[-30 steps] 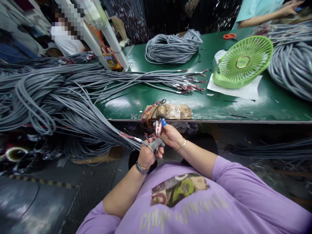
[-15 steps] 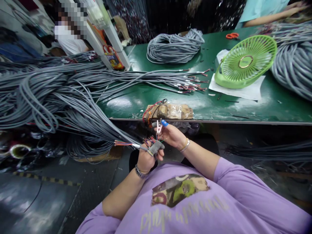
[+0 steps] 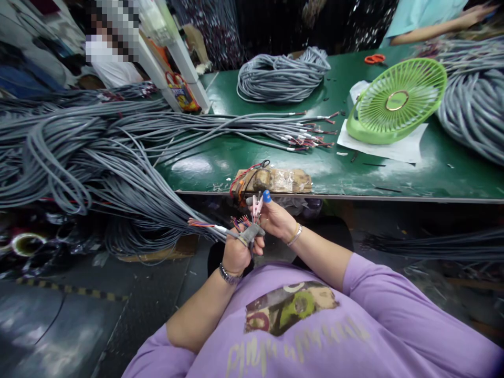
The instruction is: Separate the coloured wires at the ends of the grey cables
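My left hand (image 3: 239, 253), with grey covering on its thumb, is closed around the ends of several grey cables (image 3: 189, 212). Thin coloured wires (image 3: 244, 221) stick up past its thumb. One cable end beside the fist shows a white band and a fan of orange, red and blue wires (image 3: 200, 223). My right hand (image 3: 279, 219), blue tape on one fingertip, pinches a small pink clip (image 3: 256, 206) over those wires. Whether the clip's tip touches a wire is too small to tell.
A wooden block (image 3: 289, 181) with red and black leads lies at the edge of the green table (image 3: 212, 168). Beyond are a cable coil (image 3: 281, 79), a green fan (image 3: 397, 100) and orange-handled scissors (image 3: 374, 59). A co-worker's arm (image 3: 429, 35) is at the far right.
Both hands have drawn slightly closer together, the left one moving up a little. The pink clip has tilted and sits slightly lower. The co-worker's hands at the far right have shifted.
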